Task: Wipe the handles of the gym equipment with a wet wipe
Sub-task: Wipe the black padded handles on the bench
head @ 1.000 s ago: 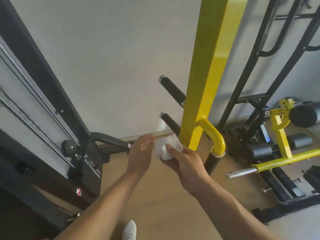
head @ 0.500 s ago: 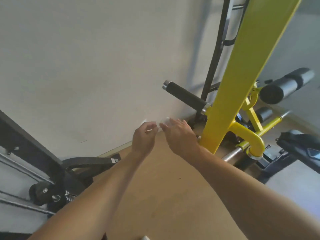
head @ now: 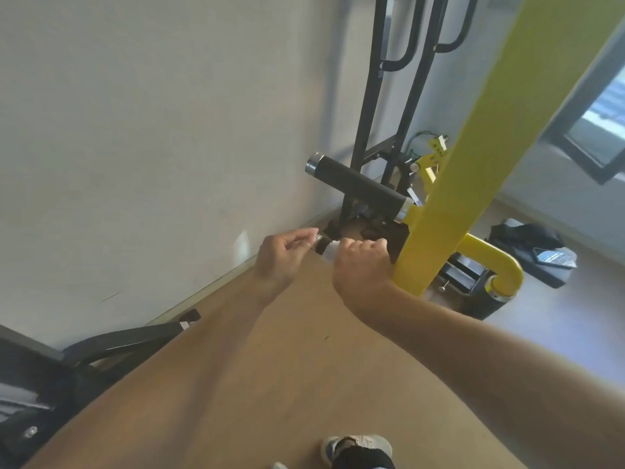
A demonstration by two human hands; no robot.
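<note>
Wiping is underway on the lower handle, the black bar sticking out from the yellow post toward the wall. My right hand is curled round that handle just beside the post, with the wet wipe bunched under the fingers; only a white edge of it pokes out on the side away from the post. My left hand is at the handle's free end, fingers loosely bent, fingertips pinching or touching the metal cap; how firmly, I cannot tell. The upper handle, above the lower one on the same post, has nothing on it. The curved yellow handle on the post's far side is also untouched. My read: first handle in progress, others probably left, though the frame can't show whether any is already clean.
</note>
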